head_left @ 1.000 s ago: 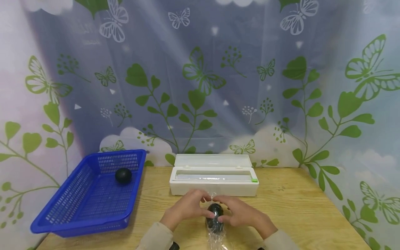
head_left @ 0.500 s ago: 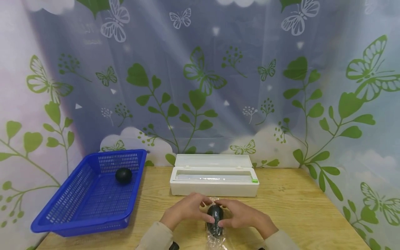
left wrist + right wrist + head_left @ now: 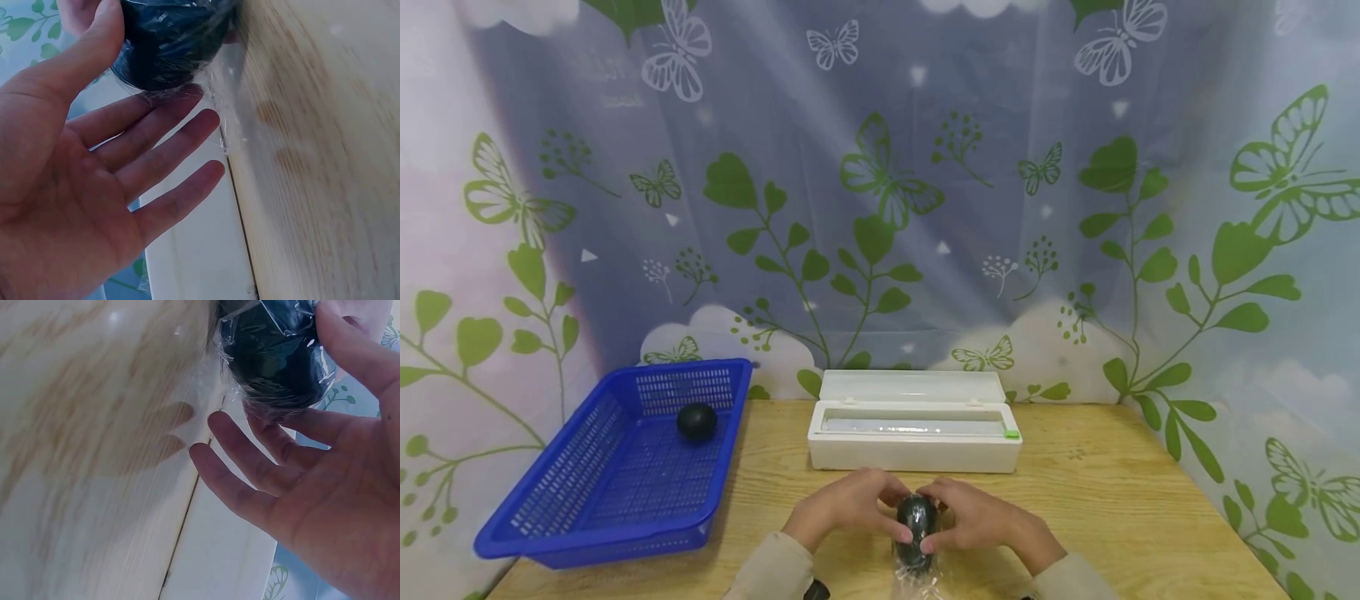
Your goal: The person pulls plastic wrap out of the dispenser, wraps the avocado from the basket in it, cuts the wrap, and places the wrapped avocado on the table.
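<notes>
A dark, blackish-green oval fruit (image 3: 916, 527) stands over the near middle of the table, wrapped in clear cling film (image 3: 919, 585) that trails crumpled toward me. My left hand (image 3: 856, 503) holds its left side, thumb on the near face and fingertips behind the far end. From the right, my right hand (image 3: 979, 518) grips it the same way, both thumbs close together. In the left wrist view the film lies creased over the fruit (image 3: 170, 39), and the lower fingers spread loosely. The right wrist view shows film bunched around the fruit (image 3: 275, 362) near the fingertips.
Behind the hands sits a white cling film dispenser (image 3: 916, 456), lid up, with a film roll inside and a green slider (image 3: 1011, 433) at its right. At left, a blue plastic basket (image 3: 617, 533) holds another dark round fruit (image 3: 697, 422). A patterned curtain (image 3: 880, 250) hangs behind the table.
Both hands have shifted slightly toward me, and their fingertips have come down behind the fruit's far end, folding in the film that stuck up there. The basket and dispenser stay put.
</notes>
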`<state>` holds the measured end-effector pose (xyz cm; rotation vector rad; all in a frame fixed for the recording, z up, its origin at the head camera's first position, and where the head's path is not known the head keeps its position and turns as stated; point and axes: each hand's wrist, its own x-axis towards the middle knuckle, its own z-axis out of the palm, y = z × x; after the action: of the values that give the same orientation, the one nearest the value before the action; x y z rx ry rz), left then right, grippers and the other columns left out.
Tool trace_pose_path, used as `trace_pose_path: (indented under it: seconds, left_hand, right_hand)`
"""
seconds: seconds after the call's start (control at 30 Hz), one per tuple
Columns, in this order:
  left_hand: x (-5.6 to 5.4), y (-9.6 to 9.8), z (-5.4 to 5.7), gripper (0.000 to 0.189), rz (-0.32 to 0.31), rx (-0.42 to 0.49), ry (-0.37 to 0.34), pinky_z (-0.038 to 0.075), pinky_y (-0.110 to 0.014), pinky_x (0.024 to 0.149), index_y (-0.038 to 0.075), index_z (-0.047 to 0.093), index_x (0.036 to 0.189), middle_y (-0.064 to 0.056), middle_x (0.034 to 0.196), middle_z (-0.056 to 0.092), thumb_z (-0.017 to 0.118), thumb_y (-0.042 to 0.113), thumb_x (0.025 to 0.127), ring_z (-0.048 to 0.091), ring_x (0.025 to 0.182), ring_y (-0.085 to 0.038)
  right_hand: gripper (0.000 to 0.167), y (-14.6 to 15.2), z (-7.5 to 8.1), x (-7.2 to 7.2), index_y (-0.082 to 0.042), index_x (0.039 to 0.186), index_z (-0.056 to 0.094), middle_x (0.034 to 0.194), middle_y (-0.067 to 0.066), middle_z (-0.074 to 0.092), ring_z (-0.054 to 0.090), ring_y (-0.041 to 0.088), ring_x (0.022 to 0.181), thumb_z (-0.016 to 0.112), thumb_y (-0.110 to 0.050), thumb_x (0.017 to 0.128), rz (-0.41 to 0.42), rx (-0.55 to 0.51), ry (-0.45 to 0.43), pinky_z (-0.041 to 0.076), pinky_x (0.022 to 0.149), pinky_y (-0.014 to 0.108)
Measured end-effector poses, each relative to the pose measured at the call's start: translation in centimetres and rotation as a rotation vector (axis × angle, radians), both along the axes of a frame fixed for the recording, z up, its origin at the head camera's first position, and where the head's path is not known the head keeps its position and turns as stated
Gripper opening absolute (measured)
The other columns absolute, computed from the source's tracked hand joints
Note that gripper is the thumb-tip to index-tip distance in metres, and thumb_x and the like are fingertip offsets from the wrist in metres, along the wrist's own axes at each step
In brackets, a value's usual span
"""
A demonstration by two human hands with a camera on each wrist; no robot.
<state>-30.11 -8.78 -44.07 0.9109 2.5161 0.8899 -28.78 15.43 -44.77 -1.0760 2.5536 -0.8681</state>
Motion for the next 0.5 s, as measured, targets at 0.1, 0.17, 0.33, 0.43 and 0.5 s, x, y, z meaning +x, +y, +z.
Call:
trace_pose_path:
  seconds: [0.1,0.17,0.33,0.43,0.5]
  left_hand:
    - [0.09,0.11,0.17,0.044,-0.016,0.018,-0.024,0.057,-0.033,0.098,0.012,0.074,0.122,0.002,0.116,0.077,0.087,0.031,0.084,0.072,0.106,-0.011]
    - [0.15,0.14,0.23,0.046,-0.020,0.020,-0.028,0.057,-0.031,0.098,0.010,0.073,0.124,0.001,0.116,0.077,0.087,0.030,0.084,0.072,0.104,-0.010]
    - [0.27,0.15,0.24,0.047,-0.021,0.019,-0.027,0.057,-0.029,0.096,0.008,0.073,0.123,0.001,0.115,0.076,0.087,0.029,0.084,0.071,0.103,-0.011]
    - [0.31,0.12,0.16,0.046,-0.015,0.013,-0.020,0.056,-0.028,0.096,0.008,0.073,0.121,0.001,0.116,0.075,0.088,0.029,0.083,0.070,0.106,-0.014]
    - [0.33,0.09,0.09,0.046,-0.007,0.004,-0.017,0.055,-0.027,0.095,0.008,0.072,0.120,0.001,0.116,0.074,0.088,0.030,0.083,0.069,0.107,-0.014]
  right_hand:
    - [0.061,0.00,0.01,0.04,-0.002,0.134,0.061,0.122,0.004,0.061,0.059,0.010,0.107,0.081,-0.037,0.090,-0.012,-0.002,-0.034,0.055,0.094,0.034]
    - [0.058,-0.03,0.01,0.03,-0.003,0.132,0.062,0.122,0.003,0.060,0.058,0.009,0.107,0.082,-0.037,0.089,-0.016,0.000,-0.040,0.055,0.095,0.034]
    - [0.054,-0.12,0.02,0.08,-0.005,0.127,0.063,0.123,0.003,0.062,0.062,0.019,0.113,0.082,-0.037,0.088,-0.002,0.001,-0.013,0.055,0.100,0.039]
    - [0.055,-0.14,0.03,0.16,-0.005,0.127,0.062,0.123,0.004,0.066,0.065,0.024,0.116,0.083,-0.036,0.087,-0.002,-0.006,-0.020,0.055,0.102,0.041]
    - [0.056,-0.14,0.05,0.21,-0.005,0.130,0.061,0.123,0.004,0.069,0.066,0.024,0.116,0.083,-0.036,0.088,-0.001,-0.015,-0.045,0.056,0.102,0.041]
